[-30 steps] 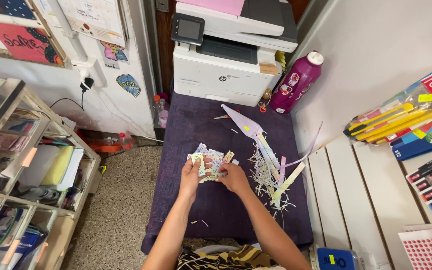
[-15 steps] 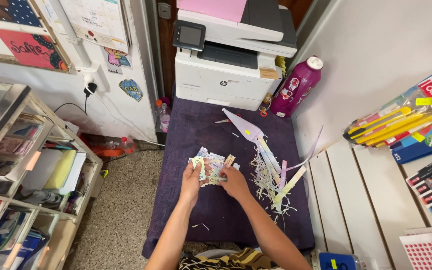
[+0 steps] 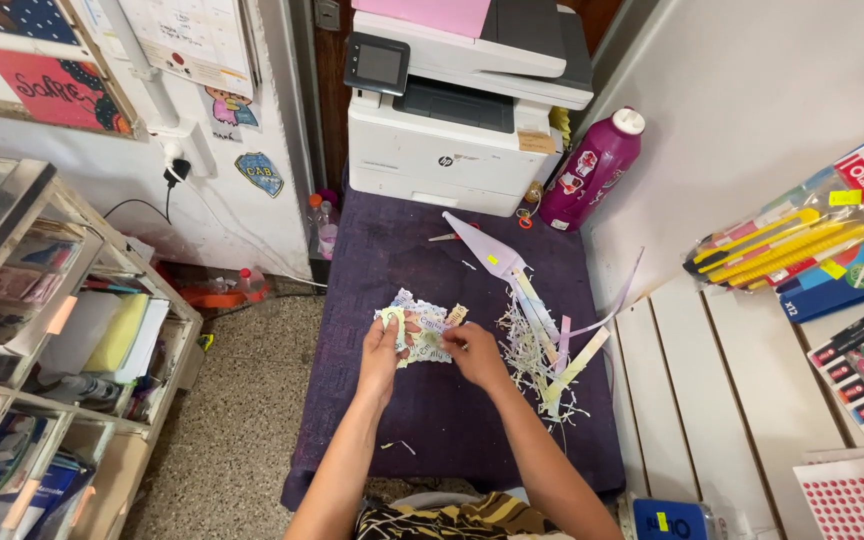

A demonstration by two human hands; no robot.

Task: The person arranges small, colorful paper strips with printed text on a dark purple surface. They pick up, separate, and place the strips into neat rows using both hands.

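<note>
Both my hands hold a small stack of printed paper cut-outs (image 3: 422,325) with wavy edges above a purple cloth-covered table (image 3: 372,290). My left hand (image 3: 384,352) grips the stack's left side with the thumb on top. On the right edge, my right hand (image 3: 472,352) pinches the cut-outs with its fingertips. A pile of thin paper strips and shreds (image 3: 542,345) lies just right of my right hand.
A white printer (image 3: 467,100) with pink paper on top stands at the table's far end, a magenta bottle (image 3: 592,170) beside it. A shelf rack (image 3: 42,330) with stationery stands left. White slatted shelving (image 3: 692,390) with packaged goods is right.
Both hands stay on the cut-outs at the same spot on the table; the fingers shift slightly on the stack. The view has tilted a little.
</note>
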